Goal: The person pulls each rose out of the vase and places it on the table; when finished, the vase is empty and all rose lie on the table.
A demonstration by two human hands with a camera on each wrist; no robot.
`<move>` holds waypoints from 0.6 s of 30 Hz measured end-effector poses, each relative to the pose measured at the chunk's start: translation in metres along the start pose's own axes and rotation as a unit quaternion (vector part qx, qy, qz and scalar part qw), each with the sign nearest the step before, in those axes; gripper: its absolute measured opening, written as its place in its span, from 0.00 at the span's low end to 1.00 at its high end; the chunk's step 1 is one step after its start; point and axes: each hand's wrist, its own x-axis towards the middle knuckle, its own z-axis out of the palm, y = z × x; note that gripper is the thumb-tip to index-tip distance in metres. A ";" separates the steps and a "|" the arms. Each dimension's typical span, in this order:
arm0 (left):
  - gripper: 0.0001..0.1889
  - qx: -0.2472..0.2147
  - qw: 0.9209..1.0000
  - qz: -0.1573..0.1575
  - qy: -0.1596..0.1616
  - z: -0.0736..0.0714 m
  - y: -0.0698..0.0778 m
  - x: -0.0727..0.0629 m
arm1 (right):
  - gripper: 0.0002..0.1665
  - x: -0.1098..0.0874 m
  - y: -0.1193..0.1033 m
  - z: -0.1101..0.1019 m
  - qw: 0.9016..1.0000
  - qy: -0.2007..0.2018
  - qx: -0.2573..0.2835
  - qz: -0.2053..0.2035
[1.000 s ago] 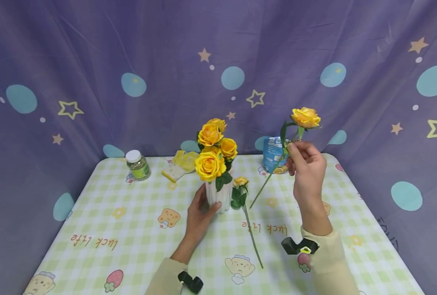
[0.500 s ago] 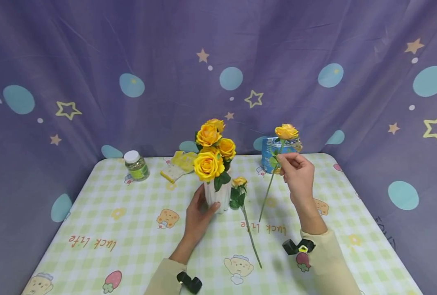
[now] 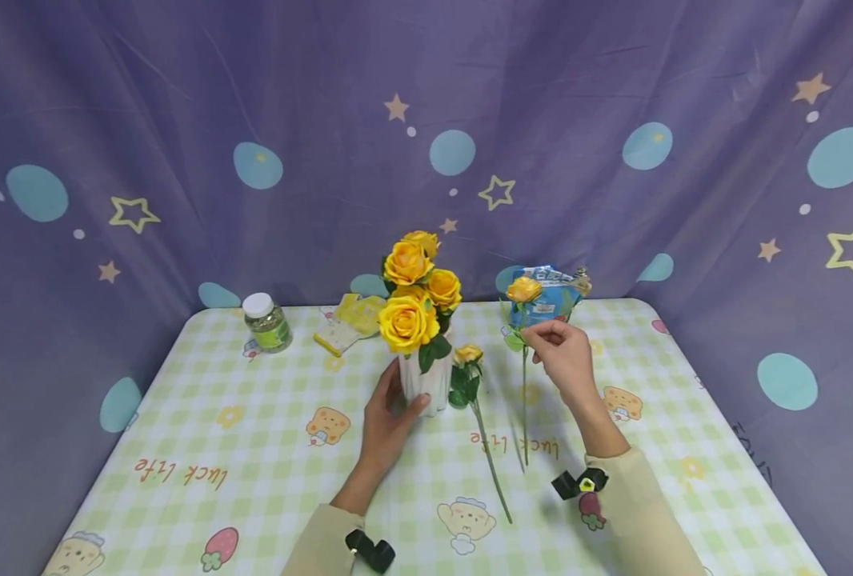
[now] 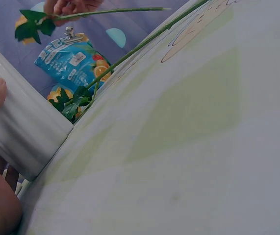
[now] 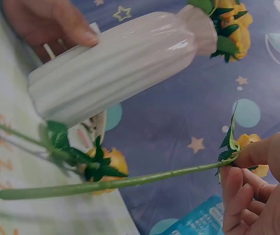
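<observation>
A white ribbed vase (image 3: 427,386) stands upright on the table, filled with several yellow roses (image 3: 408,322). My left hand (image 3: 386,424) holds its lower body from the left, thumb across the near side. To the right, my right hand (image 3: 565,358) pinches an artificial yellow rose (image 3: 523,290) by the stem just under the bloom. In the right wrist view its green stem (image 5: 130,182) runs from thumb and fingers toward the tabletop. Another yellow rose (image 3: 469,355) lies beside the vase, its stem pointing toward the front of the table.
A blue pouch (image 3: 545,306) closed with a clip stands at the back right, behind the held rose. At the back left are a white-lidded jar (image 3: 268,323) and a crumpled yellow-and-white cloth item (image 3: 350,322). A purple curtain (image 3: 311,152) hangs behind the checked tablecloth (image 3: 268,480).
My right hand has lowered the rose and moved it left, and its stem has swung from slanting to nearly upright. My left hand stays on the vase.
</observation>
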 end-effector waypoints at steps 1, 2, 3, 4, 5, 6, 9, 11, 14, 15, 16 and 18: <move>0.43 0.000 1.000 -0.001 0.001 0.000 0.000 0.000 | 0.12 0.001 0.003 0.001 1.000 -0.003 -0.008 -0.001; 0.43 -0.001 1.000 -0.002 0.001 0.000 0.000 0.000 | 0.11 0.001 0.007 0.001 1.000 -0.007 -0.019 -0.002; 0.43 -0.001 1.000 -0.003 0.001 0.000 -0.001 0.000 | 0.11 0.002 0.010 0.002 0.999 -0.013 -0.029 -0.004; 0.43 -0.001 1.000 -0.005 0.000 0.000 -0.001 0.000 | 0.11 0.002 0.013 0.002 0.999 -0.017 -0.038 -0.004; 0.43 -0.001 1.000 -0.006 0.000 0.000 -0.001 0.000 | 0.11 0.002 0.016 0.003 0.999 -0.020 -0.049 -0.004; 0.43 -0.001 1.000 -0.008 0.000 0.000 -0.001 0.000 | 0.11 0.002 0.018 0.003 0.998 -0.021 -0.062 -0.002; 0.43 0.001 1.000 -0.010 0.001 0.000 -0.001 0.000 | 0.11 0.001 0.025 0.005 0.995 -0.026 -0.099 0.003; 0.43 0.002 1.000 -0.012 0.002 0.000 0.000 0.000 | 0.11 0.001 0.030 0.007 0.992 -0.027 -0.122 0.012; 0.43 0.002 1.000 -0.012 0.002 0.000 0.001 -0.001 | 0.11 0.000 0.037 0.008 0.989 -0.037 -0.139 0.024; 0.43 0.001 1.000 -0.012 0.002 0.000 0.001 -0.001 | 0.10 0.000 0.039 0.008 0.988 -0.040 -0.146 0.027; 0.43 0.001 1.000 -0.012 0.002 0.000 0.001 -0.001 | 0.10 0.000 0.042 0.009 0.987 -0.044 -0.152 0.031; 0.43 0.001 1.000 -0.013 0.002 0.000 0.002 -0.001 | 0.09 -0.001 0.047 0.009 0.984 -0.050 -0.166 0.032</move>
